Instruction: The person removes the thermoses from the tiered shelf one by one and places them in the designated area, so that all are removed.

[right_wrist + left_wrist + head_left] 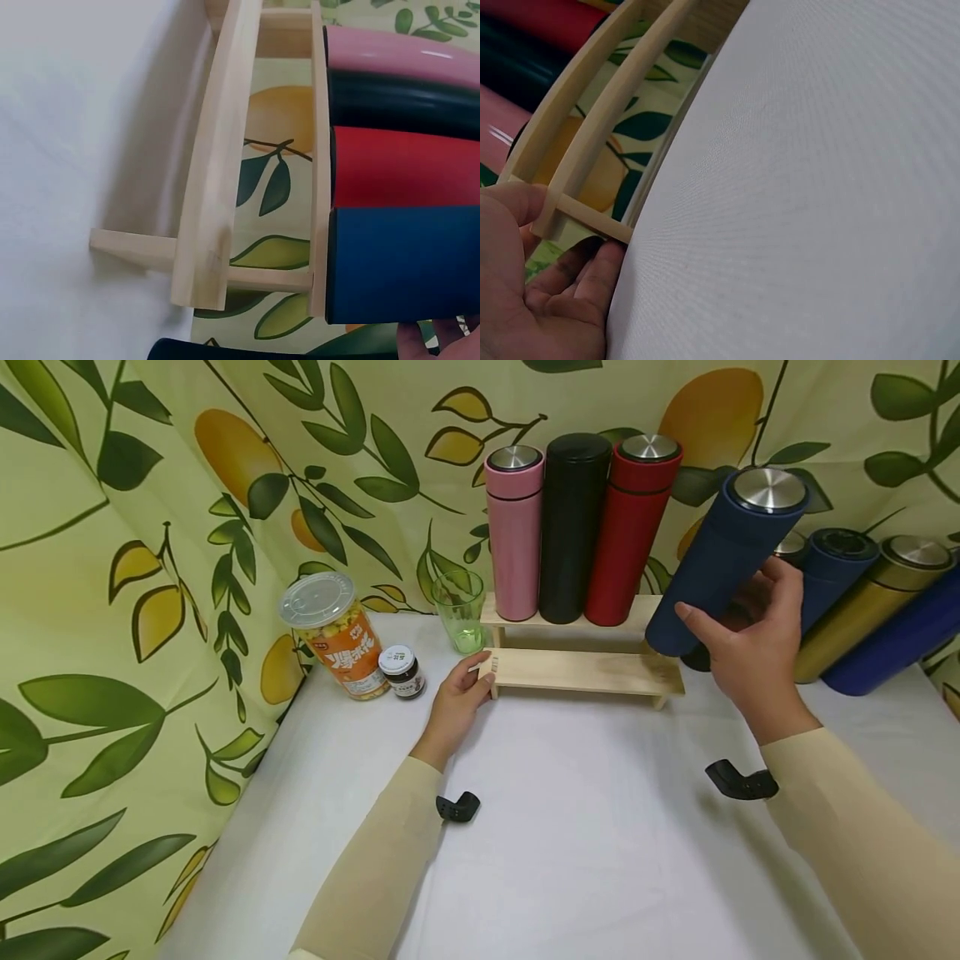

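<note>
A two-tier wooden rack (585,670) stands at the back of the table. Its upper tier holds a pink bottle (514,539), a black bottle (574,531) and a red bottle (633,531). My right hand (761,652) grips a dark blue bottle (723,560), tilted, at the rack's right end; in the right wrist view the blue bottle (405,262) shows beside the red one (405,169), with fingertips at its side. My left hand (457,706) pinches the lower tier's left end; in the left wrist view the thumb of this hand (547,292) lies on the wood (592,142).
Left of the rack are a green glass (459,610), a small dark jar (402,672) and a tub with an orange label (341,639). On the right lean several bottles, among them a gold one (870,610) and a blue one (900,639). A patterned cloth hangs behind.
</note>
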